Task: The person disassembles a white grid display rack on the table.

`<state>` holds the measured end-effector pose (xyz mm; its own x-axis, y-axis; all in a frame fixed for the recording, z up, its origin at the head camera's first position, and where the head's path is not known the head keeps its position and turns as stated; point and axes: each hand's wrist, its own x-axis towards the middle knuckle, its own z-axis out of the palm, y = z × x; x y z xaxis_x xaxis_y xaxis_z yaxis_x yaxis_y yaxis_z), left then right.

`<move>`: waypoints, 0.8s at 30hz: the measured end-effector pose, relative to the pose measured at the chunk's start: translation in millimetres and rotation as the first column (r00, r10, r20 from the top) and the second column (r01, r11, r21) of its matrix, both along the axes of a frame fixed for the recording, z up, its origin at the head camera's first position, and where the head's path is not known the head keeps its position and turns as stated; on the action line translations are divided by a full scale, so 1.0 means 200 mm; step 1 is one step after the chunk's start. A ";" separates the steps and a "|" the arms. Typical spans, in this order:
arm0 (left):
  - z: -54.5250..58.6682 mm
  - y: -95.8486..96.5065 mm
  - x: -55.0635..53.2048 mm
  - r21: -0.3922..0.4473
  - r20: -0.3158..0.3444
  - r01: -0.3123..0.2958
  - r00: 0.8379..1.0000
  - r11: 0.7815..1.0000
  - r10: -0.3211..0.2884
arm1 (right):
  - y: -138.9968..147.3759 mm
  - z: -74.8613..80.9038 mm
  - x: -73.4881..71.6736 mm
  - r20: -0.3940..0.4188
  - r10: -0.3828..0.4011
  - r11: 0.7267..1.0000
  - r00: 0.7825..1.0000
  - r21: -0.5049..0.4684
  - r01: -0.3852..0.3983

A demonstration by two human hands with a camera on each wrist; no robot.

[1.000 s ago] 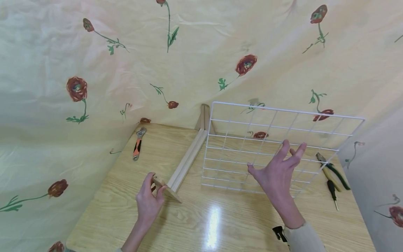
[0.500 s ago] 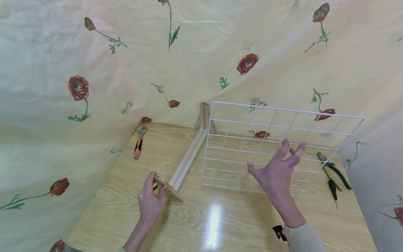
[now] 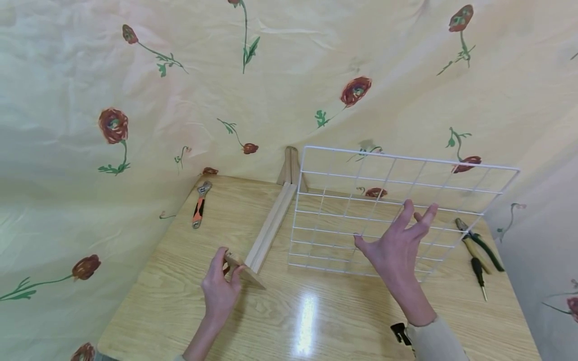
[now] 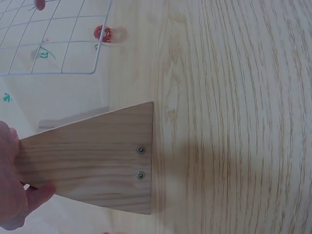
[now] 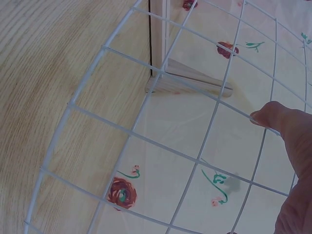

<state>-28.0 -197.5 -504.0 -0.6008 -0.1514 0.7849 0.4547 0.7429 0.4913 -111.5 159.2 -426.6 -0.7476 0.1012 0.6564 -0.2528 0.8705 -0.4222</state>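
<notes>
My left hand (image 3: 221,291) grips the narrow top of a tapered wooden end board (image 3: 250,277), thumb on one face and fingers on the other. Two bolt heads show on that board in the left wrist view, near its wide bottom edge at the table. A grooved wooden rail (image 3: 270,230) runs from it back to a matching end piece (image 3: 291,168) against the cloth. On the right, my right hand (image 3: 399,250) holds a white wire grid panel (image 3: 406,158), which leans upright beside the rail. In the right wrist view the thumb (image 5: 275,117) hooks over one wire.
An adjustable wrench (image 3: 198,205) with an orange and black handle lies at the back left of the wooden table (image 3: 271,321). Pliers (image 3: 487,250) and a screwdriver (image 3: 477,273) lie at the right, behind the grid. Flowered cloth (image 3: 180,110) hangs around the back and sides.
My left hand and the near end board have shifted slightly to the right. The grid panel and right hand have barely moved.
</notes>
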 end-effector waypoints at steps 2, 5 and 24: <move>0.00 0.01 0.00 0.003 -0.003 -0.002 1.000 1.000 0.002 | 0.00 0.00 0.00 -0.005 -0.001 1.000 1.000 -0.003 0.001; 0.00 0.02 0.00 0.005 -0.005 -0.005 1.000 1.000 0.005 | 0.00 0.00 0.00 -0.016 -0.004 1.000 1.000 -0.010 0.004; 0.00 0.11 0.03 0.057 0.025 -0.008 1.000 0.998 0.007 | 0.01 -0.01 0.01 -0.034 0.002 1.000 0.999 -0.005 -0.002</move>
<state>-22.6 -175.9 -503.8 -0.6187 -0.2000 0.7598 0.4363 0.7168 0.5440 -110.4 161.8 -428.1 -0.7249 0.1029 0.6811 -0.2691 0.8679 -0.4176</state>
